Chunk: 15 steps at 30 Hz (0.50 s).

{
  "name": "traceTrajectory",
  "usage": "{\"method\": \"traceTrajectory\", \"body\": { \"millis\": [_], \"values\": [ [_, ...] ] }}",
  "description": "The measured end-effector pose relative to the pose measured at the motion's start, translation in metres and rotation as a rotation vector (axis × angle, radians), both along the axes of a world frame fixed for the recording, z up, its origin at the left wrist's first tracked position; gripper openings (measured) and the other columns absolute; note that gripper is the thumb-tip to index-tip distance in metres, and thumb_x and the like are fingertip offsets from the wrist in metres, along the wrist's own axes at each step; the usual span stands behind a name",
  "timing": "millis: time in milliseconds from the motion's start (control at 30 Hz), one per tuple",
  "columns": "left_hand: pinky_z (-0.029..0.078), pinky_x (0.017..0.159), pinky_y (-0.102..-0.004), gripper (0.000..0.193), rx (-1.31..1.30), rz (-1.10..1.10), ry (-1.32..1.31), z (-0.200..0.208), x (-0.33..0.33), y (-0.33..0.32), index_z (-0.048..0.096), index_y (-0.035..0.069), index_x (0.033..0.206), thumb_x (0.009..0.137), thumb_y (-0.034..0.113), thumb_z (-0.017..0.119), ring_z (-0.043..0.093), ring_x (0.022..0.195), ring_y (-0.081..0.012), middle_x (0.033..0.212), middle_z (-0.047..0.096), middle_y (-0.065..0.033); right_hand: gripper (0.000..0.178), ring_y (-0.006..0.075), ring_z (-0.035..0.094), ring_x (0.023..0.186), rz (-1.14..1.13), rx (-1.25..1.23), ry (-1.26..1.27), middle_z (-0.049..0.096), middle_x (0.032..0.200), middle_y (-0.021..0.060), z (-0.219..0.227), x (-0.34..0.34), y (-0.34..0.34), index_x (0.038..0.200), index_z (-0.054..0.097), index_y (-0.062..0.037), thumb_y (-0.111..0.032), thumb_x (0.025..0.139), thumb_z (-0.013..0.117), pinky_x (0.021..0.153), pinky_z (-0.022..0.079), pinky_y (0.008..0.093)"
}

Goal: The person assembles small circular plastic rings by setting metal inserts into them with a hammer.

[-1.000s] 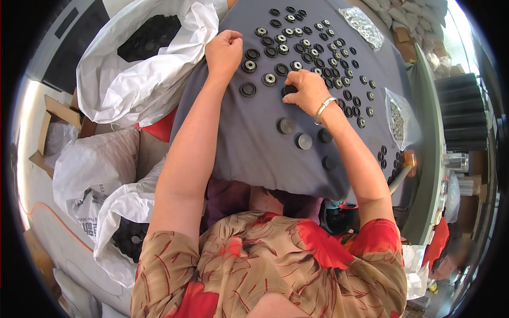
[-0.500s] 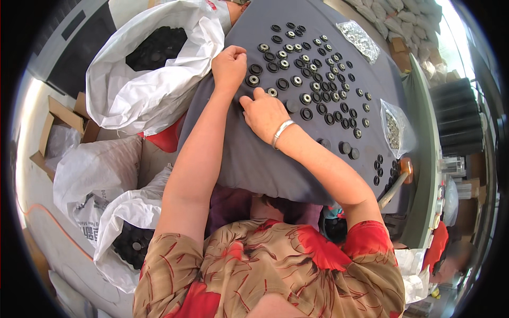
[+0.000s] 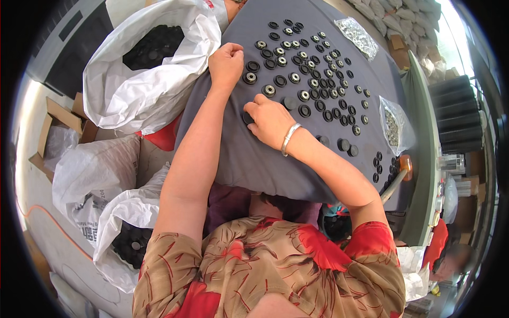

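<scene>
My left hand (image 3: 225, 67) is closed at the table's left edge, beside the large white sack; whatever its curled fingers hold, if anything, is hidden. A black round cap (image 3: 247, 117) sits at the fingertips of my right hand (image 3: 269, 124), which grips it low over the cloth. Just beyond that hand lies a black ring with a silvery metal centre (image 3: 269, 90). Beside it is a solid dark cap (image 3: 289, 103). Several more black rings (image 3: 304, 111) spread across the grey cloth (image 3: 249, 164), some with metal centres, others with a bare hole.
A white sack (image 3: 154, 95) of black parts stands left of the table, with a smaller open sack (image 3: 114, 222) below it. Clear bags of small metal parts (image 3: 358, 38) lie at the far right. A mallet (image 3: 405, 165) rests at the right edge near dark caps (image 3: 343, 145).
My right hand has drawn back towards me, away from the metal-centred ring, and a black cap now shows at its fingertips. The left hand stays closed in nearly the same place.
</scene>
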<state>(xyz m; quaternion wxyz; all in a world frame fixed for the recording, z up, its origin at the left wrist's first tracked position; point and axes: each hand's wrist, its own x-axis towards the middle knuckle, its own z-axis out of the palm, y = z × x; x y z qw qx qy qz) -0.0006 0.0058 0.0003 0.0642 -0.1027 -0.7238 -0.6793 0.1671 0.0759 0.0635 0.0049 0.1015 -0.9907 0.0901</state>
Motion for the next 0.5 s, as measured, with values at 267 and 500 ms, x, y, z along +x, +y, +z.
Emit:
{"method": "traceTrajectory", "body": {
  "millis": [267,500],
  "values": [
    [0.051,0.068,-0.0318,0.016,-0.004,0.003,0.007,0.000,0.002,-0.001,0.070,0.003,0.087,0.079,0.011,0.059,0.067,0.068,-0.0209,0.073,0.069,-0.0111,0.033,0.0321,0.062,0.087,-0.167,-0.074,0.076,0.061,0.089,0.0141,0.022,-0.032,0.046,0.104,0.067,-0.0068,-0.011,0.072,0.071,0.079,0.050,0.0391],
    [0.051,0.068,-0.0322,0.017,-0.027,0.013,0.034,0.000,0.003,-0.001,0.070,0.003,0.087,0.079,0.012,0.058,0.067,0.068,-0.0224,0.074,0.069,-0.0118,0.027,0.0352,0.061,0.090,-0.153,-0.015,-0.019,0.061,0.093,0.0171,0.015,-0.042,0.051,0.099,0.067,-0.0049,-0.012,0.073,0.071,0.082,0.050,0.0431]
  ]
}}
